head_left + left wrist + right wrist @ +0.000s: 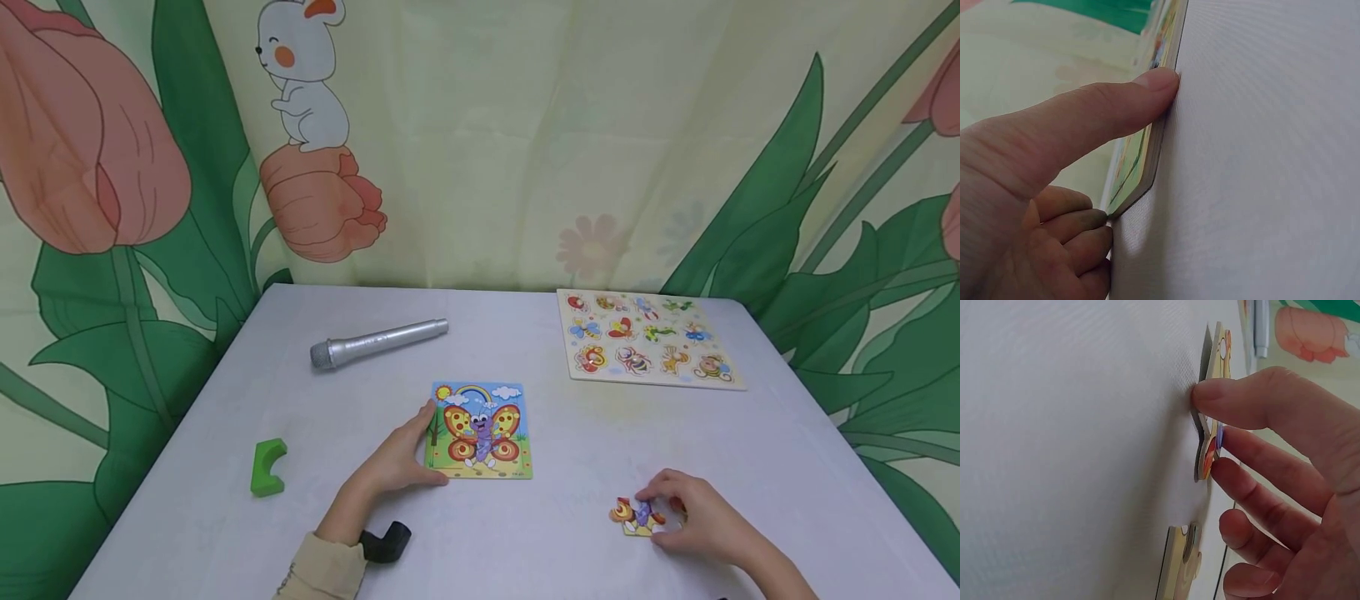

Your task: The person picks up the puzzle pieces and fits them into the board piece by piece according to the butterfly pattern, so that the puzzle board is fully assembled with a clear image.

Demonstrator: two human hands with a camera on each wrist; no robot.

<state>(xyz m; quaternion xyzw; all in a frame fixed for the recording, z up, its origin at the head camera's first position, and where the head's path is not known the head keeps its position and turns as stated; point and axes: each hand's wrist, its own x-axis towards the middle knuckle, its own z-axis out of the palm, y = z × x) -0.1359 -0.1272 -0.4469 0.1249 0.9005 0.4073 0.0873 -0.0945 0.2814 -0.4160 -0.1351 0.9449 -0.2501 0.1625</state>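
A square butterfly jigsaw puzzle (480, 432) lies on the white tabletop. My left hand (396, 460) holds it at its left side, the thumb against the near edge; in the left wrist view that thumb presses on the puzzle's layered edge (1147, 153). Further right, my right hand (701, 518) pinches a loose jigsaw piece (636, 523) with purple and orange print between thumb and fingers. Close up in the right wrist view, this piece (1215, 362) stands close over the cloth. Another jigsaw piece (1179, 559) lies beneath the curled fingers, mostly hidden by the hand in the head view.
A silver toy microphone (382, 342) lies behind the puzzle. Back right is a wooden board (645, 342) with several insect pictures. At left lies a green arch-shaped block (267, 468). A printed curtain (480, 150) hangs behind the table.
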